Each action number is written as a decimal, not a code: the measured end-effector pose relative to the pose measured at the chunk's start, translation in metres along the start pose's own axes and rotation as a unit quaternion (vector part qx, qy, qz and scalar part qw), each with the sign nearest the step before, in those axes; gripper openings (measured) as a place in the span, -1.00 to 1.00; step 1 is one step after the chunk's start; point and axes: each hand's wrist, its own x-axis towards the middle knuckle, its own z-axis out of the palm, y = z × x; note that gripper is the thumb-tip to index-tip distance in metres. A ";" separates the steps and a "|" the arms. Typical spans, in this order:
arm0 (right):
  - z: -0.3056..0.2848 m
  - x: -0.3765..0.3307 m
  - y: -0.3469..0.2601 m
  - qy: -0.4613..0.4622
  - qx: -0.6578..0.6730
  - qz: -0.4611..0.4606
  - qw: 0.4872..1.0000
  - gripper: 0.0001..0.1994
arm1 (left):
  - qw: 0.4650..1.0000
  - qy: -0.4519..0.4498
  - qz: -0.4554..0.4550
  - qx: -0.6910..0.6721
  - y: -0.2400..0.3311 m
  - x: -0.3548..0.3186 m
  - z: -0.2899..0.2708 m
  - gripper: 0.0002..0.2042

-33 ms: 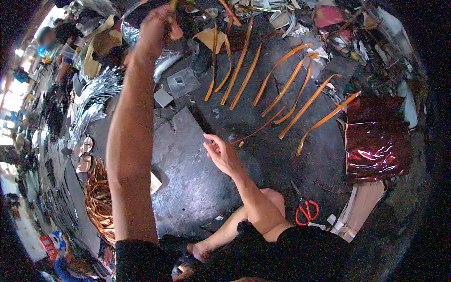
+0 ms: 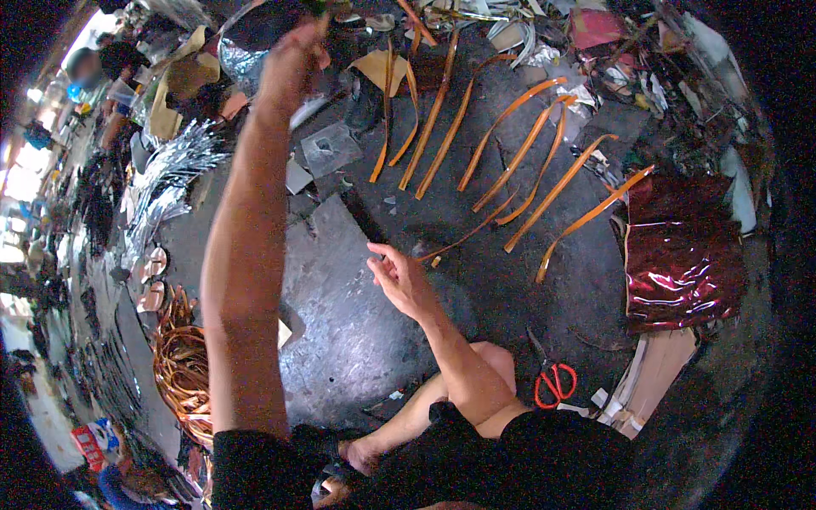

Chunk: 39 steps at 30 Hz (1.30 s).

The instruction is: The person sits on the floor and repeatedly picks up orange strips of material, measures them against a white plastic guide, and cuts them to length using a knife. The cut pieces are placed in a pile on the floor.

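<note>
Left hand (image 2: 299, 44) is blurred near the top edge, grip unclear; right hand (image 2: 401, 279) is loosely spread mid-frame, below upper-middle orange strips (image 2: 552, 197), probably light, floppy, slick, best pinched by an end.

Strips (image 2: 517, 158) lie beyond the scissors (image 2: 546, 365), apparently on the floor (image 2: 586, 297).

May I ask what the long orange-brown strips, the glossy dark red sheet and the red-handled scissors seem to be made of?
Orange-brown strips: perhaps plastic or leather, shiny; thin, curving bands.
Glossy dark red sheet: probably plastic; sharp white highlights on wrinkles.
Red-handled scissors: likely metal blades, greyish; evenly red handles, perhaps plastic.
</note>
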 end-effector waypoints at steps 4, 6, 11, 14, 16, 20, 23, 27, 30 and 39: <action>0.017 0.007 0.004 -0.008 0.035 -0.022 0.999 -0.66 | 0.883 0.098 -0.175 0.424 -0.136 -0.094 -0.029 -0.60; 0.015 0.009 0.010 -0.003 -0.010 -0.006 1.000 -0.66 | 0.866 0.088 -0.224 0.439 -0.149 -0.154 -0.033 -0.57; 0.013 0.010 -0.002 -0.020 -0.015 0.045 0.999 -0.62 | 0.877 0.153 -0.148 0.431 -0.058 -0.275 -0.029 -0.75; 0.033 0.002 0.001 -0.047 0.004 0.005 0.999 -0.63 | 0.880 0.251 -0.106 0.389 -0.006 -0.352 -0.057 -0.77; 0.051 -0.005 0.009 -0.099 0.019 0.008 0.995 -0.59 | 0.861 0.288 -0.173 0.383 0.018 -0.406 -0.084 -0.77; 0.078 -0.027 0.003 -0.216 0.027 -0.018 0.976 -0.38 | 0.791 0.382 -0.267 0.395 0.045 -0.501 -0.148 -0.75; 0.091 -0.043 0.001 -0.230 -0.042 -0.049 0.971 -0.30 | 0.734 0.499 -0.215 0.408 0.063 -0.566 -0.192 -0.79; 0.089 -0.041 0.014 -0.236 -0.002 -0.024 0.971 -0.28 | 0.549 0.625 -0.232 0.504 0.081 -0.647 -0.258 -0.77; 0.089 -0.042 0.014 -0.234 -0.039 -0.018 0.971 -0.31 | 0.420 0.686 -0.311 0.507 0.075 -0.688 -0.282 -0.60; 0.093 -0.032 0.036 -0.239 0.000 -0.039 0.970 -0.36 | 0.483 0.715 -0.173 0.475 0.129 -0.677 -0.280 -0.68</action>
